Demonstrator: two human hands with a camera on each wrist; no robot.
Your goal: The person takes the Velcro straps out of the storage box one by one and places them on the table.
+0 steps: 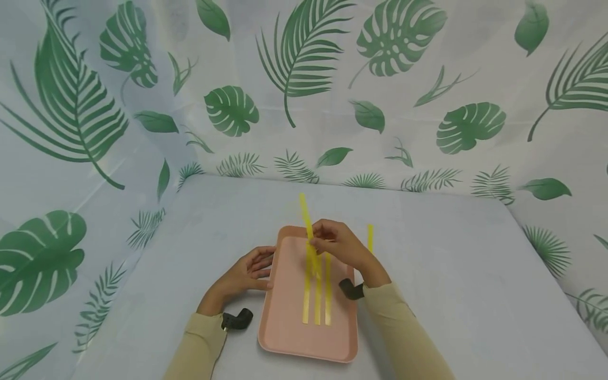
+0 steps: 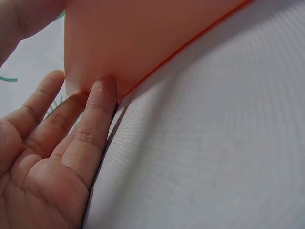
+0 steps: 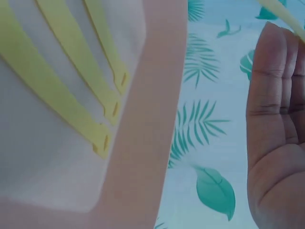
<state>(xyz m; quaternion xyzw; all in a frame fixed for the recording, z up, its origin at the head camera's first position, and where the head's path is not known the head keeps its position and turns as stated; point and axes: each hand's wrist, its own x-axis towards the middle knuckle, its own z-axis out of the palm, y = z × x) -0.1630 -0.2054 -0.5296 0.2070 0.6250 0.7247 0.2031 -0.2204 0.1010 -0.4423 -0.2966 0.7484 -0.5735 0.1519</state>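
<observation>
a yellow strip (image 1: 306,215) is pinched by the fingers of the right hand (image 1: 343,245) over the tray (image 1: 288,322), toward 12 o'clock; the rim is touched at 10 o'clock by loose left hand (image 1: 246,271) fingers. the strip is best kept straight.

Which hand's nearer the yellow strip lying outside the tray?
Right. The right hand is just left of that outer yellow strip, over the tray, pinching a second strip; the left hand is farther off, touching the tray's left side.

Left grip (image 1: 241,274) loosely spread; right grip (image 1: 343,245) raised, pinching.
</observation>
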